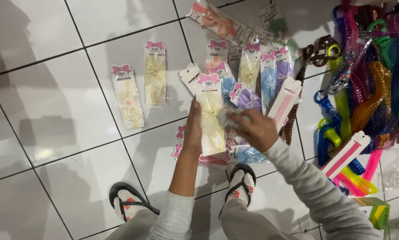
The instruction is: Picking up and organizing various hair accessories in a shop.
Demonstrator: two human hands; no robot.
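Note:
My left hand point(193, 133) rests flat against the left edge of a cream bow headband pack point(211, 111) with a pink bow card on top. My right hand point(255, 128) grips the right side of the same pack, over a pile of similar packs in blue and purple point(261, 80). Two cream packs lie apart on the white tile floor: one at the left point(127, 95) and one beside it point(155, 73).
A heap of bright mesh tubes and coils point(368, 102) in pink, green, yellow and blue lies at the right. A peach bow pack point(219, 22) lies at the top. My feet in black sandals point(128, 202) stand at the bottom.

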